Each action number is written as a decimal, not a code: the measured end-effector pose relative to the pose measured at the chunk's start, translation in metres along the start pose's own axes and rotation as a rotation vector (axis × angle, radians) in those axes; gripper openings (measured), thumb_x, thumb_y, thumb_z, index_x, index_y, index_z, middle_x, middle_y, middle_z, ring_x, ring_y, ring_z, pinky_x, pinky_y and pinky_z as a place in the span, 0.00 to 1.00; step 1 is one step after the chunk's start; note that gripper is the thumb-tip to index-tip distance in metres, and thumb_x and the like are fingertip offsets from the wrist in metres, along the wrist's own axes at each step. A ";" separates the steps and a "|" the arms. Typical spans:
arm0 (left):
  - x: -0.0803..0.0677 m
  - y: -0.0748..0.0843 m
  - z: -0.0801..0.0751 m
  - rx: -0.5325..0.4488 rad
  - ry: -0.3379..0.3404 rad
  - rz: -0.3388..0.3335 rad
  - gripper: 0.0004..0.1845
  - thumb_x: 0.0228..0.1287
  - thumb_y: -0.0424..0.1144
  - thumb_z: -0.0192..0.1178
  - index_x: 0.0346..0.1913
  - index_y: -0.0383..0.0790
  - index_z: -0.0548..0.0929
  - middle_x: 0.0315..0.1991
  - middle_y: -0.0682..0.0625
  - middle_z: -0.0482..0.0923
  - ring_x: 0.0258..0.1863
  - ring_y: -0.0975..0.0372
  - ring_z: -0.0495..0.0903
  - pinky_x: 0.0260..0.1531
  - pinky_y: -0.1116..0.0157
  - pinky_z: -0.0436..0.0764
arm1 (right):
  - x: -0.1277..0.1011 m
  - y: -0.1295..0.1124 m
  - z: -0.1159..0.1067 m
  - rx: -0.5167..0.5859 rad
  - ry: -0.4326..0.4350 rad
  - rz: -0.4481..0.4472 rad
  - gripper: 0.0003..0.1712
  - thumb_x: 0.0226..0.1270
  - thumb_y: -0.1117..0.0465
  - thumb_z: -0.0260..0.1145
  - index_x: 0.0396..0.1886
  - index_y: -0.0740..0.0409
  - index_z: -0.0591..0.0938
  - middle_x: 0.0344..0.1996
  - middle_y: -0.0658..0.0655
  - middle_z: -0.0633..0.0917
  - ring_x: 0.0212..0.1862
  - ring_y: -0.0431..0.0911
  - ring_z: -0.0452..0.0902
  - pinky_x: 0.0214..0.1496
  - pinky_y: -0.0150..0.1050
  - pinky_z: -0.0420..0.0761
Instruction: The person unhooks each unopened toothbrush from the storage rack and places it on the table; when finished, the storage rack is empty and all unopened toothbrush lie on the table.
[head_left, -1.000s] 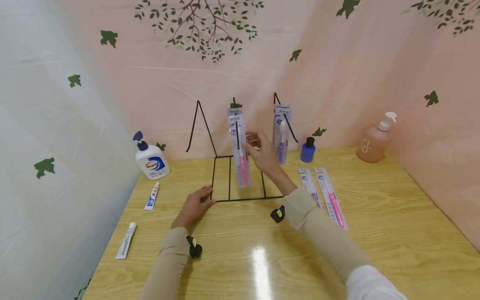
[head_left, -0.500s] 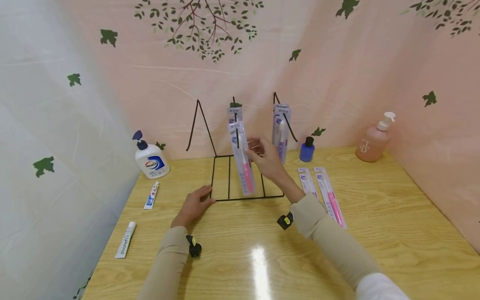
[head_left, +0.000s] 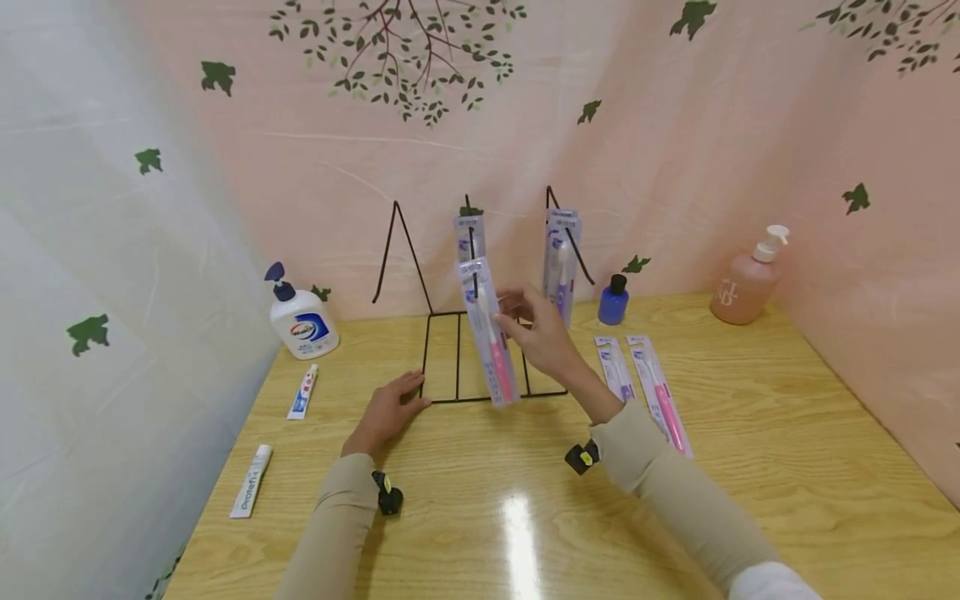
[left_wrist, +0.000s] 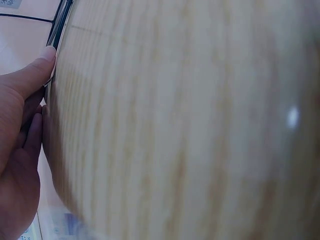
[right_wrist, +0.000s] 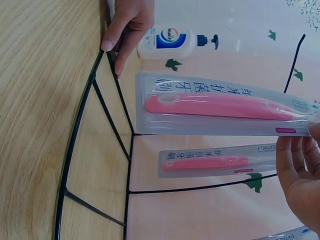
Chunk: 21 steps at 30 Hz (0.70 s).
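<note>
My right hand (head_left: 534,333) pinches a packaged pink toothbrush (head_left: 491,346) by its upper part and holds it in front of the black wire rack (head_left: 457,358); the same pack (right_wrist: 225,110) fills the right wrist view. Another pink toothbrush pack (head_left: 469,237) hangs on the rack's middle hook, and a purple one (head_left: 562,258) hangs on the right hook. My left hand (head_left: 386,412) rests flat on the table with its fingertips (left_wrist: 47,55) against the rack's front left corner.
Two toothbrush packs (head_left: 648,387) lie on the wooden table (head_left: 787,433) right of the rack. A white soap bottle (head_left: 302,321), two toothpaste tubes (head_left: 303,392), a blue bottle (head_left: 614,302) and a pink pump bottle (head_left: 746,283) stand around. Curtains close in the back and sides.
My right hand has drawn the pink toothbrush pack down and toward me, off the middle hook, leaving another pack hanging there. The left hand has stayed put.
</note>
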<state>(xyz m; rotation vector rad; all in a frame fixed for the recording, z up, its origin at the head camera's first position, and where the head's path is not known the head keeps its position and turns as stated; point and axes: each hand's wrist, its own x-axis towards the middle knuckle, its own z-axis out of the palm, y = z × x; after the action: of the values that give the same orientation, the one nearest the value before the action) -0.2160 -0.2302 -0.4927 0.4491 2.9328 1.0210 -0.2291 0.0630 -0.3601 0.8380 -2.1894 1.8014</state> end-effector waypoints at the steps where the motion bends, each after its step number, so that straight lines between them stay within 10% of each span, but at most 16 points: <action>1: 0.000 0.000 0.000 0.001 -0.001 0.000 0.30 0.64 0.43 0.62 0.67 0.36 0.70 0.69 0.42 0.66 0.71 0.47 0.60 0.69 0.46 0.59 | -0.001 0.000 0.000 0.000 -0.005 -0.001 0.16 0.69 0.67 0.59 0.55 0.60 0.73 0.41 0.60 0.78 0.40 0.49 0.78 0.38 0.37 0.81; 21: 0.000 0.003 0.000 -0.002 -0.004 -0.008 0.30 0.64 0.42 0.62 0.67 0.36 0.70 0.69 0.43 0.66 0.71 0.47 0.60 0.69 0.46 0.59 | -0.022 -0.012 -0.004 0.031 -0.049 0.010 0.17 0.69 0.69 0.60 0.56 0.60 0.73 0.41 0.61 0.79 0.40 0.50 0.79 0.39 0.49 0.84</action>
<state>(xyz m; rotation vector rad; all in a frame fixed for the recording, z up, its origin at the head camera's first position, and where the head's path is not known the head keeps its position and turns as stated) -0.2151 -0.2285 -0.4910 0.4380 2.9273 1.0207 -0.2052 0.0720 -0.3597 0.8888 -2.2051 1.8427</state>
